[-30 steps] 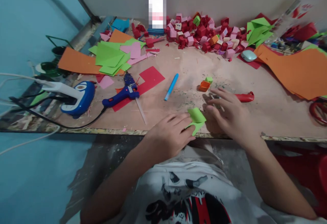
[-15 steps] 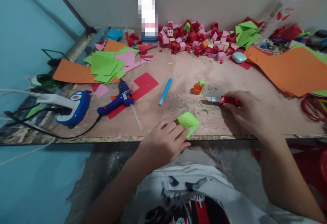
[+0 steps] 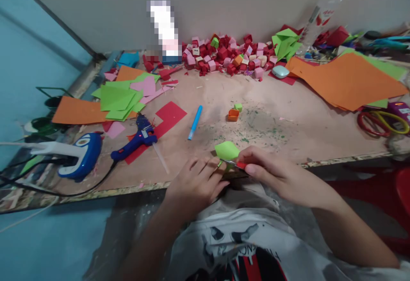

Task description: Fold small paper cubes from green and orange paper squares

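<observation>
At the table's front edge, my left hand (image 3: 197,185) presses on a small piece of green paper (image 3: 226,149), its fingers covering the near left part. My right hand (image 3: 272,172) grips a red utility knife (image 3: 242,165), whose metal blade reaches left over the green paper to the left fingertips. Whether the blade touches the paper is hard to make out. A little beyond the paper stand a small orange paper box (image 3: 233,115) and a small green paper cube (image 3: 238,107). Left of them lies a blue pen (image 3: 195,122).
A blue glue gun (image 3: 134,144) lies at left beside red paper (image 3: 171,115) and a blue power socket (image 3: 81,155). Coloured sheets (image 3: 120,101) pile behind. Many paper cubes (image 3: 224,54) line the back. Orange sheets (image 3: 346,80) and scissors (image 3: 373,124) lie at right.
My right hand has brought the utility knife left and nearer, onto the green paper. My left hand stays on the paper. The whole view has shifted and tilted slightly.
</observation>
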The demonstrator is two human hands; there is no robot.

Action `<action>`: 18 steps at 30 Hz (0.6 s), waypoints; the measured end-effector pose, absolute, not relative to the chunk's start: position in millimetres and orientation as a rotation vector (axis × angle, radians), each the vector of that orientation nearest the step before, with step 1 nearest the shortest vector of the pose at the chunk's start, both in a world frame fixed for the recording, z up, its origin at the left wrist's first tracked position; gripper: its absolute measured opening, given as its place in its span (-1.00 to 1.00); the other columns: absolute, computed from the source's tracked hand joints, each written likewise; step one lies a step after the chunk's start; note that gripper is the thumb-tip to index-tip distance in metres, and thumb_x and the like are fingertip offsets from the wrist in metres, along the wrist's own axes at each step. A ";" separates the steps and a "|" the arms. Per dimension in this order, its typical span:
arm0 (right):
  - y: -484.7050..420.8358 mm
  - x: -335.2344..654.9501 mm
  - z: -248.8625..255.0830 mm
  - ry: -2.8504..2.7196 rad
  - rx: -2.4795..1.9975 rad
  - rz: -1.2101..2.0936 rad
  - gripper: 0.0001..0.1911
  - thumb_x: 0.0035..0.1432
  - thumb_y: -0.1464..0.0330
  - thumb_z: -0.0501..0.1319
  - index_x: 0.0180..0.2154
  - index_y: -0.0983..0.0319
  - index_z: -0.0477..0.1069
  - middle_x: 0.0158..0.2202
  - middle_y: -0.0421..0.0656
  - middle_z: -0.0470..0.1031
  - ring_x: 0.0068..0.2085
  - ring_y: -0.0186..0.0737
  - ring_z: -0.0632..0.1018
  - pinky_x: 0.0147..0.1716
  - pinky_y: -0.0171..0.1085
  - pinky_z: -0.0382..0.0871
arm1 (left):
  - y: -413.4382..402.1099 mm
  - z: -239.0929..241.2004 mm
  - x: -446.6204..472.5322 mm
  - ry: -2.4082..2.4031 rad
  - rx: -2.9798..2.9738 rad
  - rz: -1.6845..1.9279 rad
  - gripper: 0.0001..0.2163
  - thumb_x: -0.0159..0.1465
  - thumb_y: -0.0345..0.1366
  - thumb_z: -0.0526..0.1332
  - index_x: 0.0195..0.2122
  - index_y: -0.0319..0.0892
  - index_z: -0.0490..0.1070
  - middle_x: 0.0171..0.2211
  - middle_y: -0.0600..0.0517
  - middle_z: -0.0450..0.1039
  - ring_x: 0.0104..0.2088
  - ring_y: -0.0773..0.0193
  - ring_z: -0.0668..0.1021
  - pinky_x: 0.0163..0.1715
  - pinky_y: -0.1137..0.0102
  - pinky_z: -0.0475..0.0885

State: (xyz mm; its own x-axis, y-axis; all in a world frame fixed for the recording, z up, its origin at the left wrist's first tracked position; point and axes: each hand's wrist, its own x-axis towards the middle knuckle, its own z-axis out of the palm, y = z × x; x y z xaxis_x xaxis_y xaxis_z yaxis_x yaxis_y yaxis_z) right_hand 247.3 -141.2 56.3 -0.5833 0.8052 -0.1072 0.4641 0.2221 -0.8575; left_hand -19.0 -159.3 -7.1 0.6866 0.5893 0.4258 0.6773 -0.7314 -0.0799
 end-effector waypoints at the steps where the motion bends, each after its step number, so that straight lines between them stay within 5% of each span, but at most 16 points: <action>1: -139.5 245.3 54.8 -2.154 -1.182 1.291 -0.70 0.61 0.12 0.05 0.10 0.09 0.47 -0.02 -0.13 0.66 -0.03 -0.09 0.66 0.00 -0.14 0.56 | -159.3 -7.4 -19.1 -1.013 -2.662 -0.555 -0.73 0.48 -0.15 0.30 0.02 -0.25 0.60 -0.13 -0.17 0.66 -0.15 0.00 0.64 -0.10 0.12 0.47; 11: -124.9 253.7 44.2 -1.996 -1.211 1.215 -0.67 0.61 0.08 0.06 0.03 0.13 0.48 -0.05 -0.11 0.66 -0.05 -0.10 0.67 0.02 -0.13 0.57 | -156.2 -7.3 -17.1 -1.001 -2.743 -0.535 -0.60 0.52 -0.10 0.25 0.18 -0.34 0.54 0.16 -0.26 0.62 0.14 -0.11 0.62 0.17 0.02 0.46; 15: -121.1 253.5 37.1 -1.835 -1.164 1.320 -0.75 0.55 0.11 0.18 -0.06 0.13 0.51 0.17 -0.06 0.65 0.17 0.00 0.66 0.12 -0.08 0.56 | -153.5 1.6 -17.0 -1.111 -2.816 -0.479 -0.51 0.50 0.03 0.24 0.16 -0.33 0.54 0.07 -0.29 0.62 0.08 -0.14 0.62 0.13 -0.01 0.50; 18: -116.6 251.6 30.4 -1.784 -1.200 1.289 -0.75 0.51 0.13 0.25 -0.13 0.14 0.56 0.11 -0.06 0.70 0.10 -0.01 0.70 0.07 -0.12 0.59 | -149.2 5.0 -18.1 -1.156 -2.841 -0.491 -0.64 0.57 -0.11 0.15 0.10 -0.30 0.56 -0.02 -0.24 0.62 0.00 -0.04 0.63 0.01 0.09 0.54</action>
State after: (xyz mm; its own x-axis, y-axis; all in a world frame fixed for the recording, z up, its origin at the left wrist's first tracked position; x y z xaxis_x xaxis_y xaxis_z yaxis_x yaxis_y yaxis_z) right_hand 251.6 -116.6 30.4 -0.3914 0.9199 -0.0223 0.3101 0.1091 -0.9444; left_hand -18.1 -149.2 5.0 0.6730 0.6751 0.3023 0.6863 -0.7223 0.0851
